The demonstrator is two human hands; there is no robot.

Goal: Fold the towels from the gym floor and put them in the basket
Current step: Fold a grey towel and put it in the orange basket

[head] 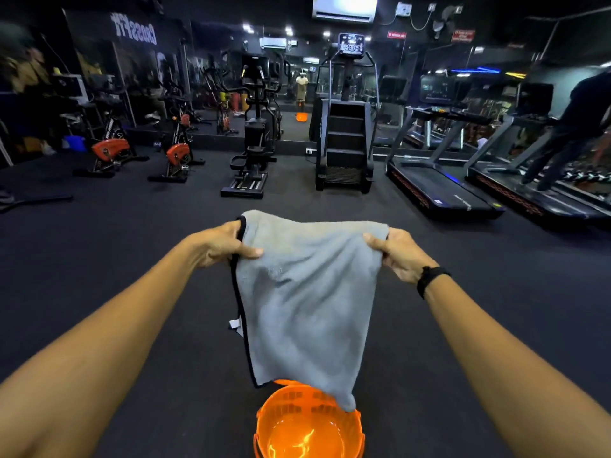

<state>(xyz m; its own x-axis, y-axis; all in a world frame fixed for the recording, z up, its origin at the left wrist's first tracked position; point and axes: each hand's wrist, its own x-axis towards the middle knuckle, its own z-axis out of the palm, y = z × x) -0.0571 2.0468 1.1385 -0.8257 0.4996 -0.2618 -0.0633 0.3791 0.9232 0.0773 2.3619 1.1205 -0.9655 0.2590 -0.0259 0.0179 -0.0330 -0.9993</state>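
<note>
At the centre of the frame a grey towel (pixel 304 292) hangs spread between both hands; the left hand (pixel 221 244) pinches its upper left corner, the right hand (pixel 398 254) pinches the upper right, each grip closed on cloth. Its lower end dangles over the orange basket (pixel 309 424) on the dark floor (pixel 132 259) at bottom centre

towel (pixel 307 292) hangs between both hands, above the basket (pixel 309 424) on floor (pixel 132 259).
</note>
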